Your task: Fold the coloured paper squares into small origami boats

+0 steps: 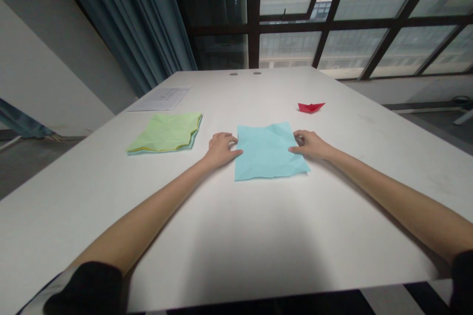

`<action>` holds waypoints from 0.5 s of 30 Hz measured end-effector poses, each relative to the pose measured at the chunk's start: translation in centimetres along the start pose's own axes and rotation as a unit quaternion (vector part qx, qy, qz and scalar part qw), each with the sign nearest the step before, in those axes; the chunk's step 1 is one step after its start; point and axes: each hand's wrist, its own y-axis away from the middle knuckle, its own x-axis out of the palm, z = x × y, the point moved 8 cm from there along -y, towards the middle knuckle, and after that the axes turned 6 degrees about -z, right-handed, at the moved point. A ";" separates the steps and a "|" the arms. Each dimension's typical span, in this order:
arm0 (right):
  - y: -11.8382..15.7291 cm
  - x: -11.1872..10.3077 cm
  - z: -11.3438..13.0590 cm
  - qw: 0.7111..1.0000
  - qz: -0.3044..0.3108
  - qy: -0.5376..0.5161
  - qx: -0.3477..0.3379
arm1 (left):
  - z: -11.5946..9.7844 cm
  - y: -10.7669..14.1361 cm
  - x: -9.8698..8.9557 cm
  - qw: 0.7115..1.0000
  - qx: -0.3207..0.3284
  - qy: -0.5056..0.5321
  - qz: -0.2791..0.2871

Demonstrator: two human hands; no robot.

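Observation:
A light blue sheet of paper lies on the white table in front of me, a little wavy, with its lower right corner sticking out. My left hand grips its left edge, the thumb on top and the fingers curled beside the edge. On the opposite side, my right hand pinches the right edge in the same way, its thumb over the paper. Some of the fingertips are hidden under or behind the sheet.
To the left lies a stack of coloured paper, green on top. Behind it is a printed sheet. A red folded paper boat stands at the right. The white table reaches toward windows and a blue curtain.

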 end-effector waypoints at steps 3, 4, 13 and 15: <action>0.1 0.3 0.0 0.993 0.013 -0.106 0.045 | -0.2 -0.3 -0.1 0.998 0.023 0.052 -0.007; 0.1 0.3 0.1 0.990 0.011 -0.132 0.050 | -0.3 -0.3 -0.2 0.998 0.025 0.065 -0.012; 0.0 0.8 0.1 0.975 0.025 -0.213 0.062 | -0.1 0.1 -0.4 0.983 -0.031 0.180 -0.036; 0.0 0.8 0.2 0.973 0.027 -0.220 0.060 | 0.5 0.0 -0.1 0.977 -0.056 0.201 -0.038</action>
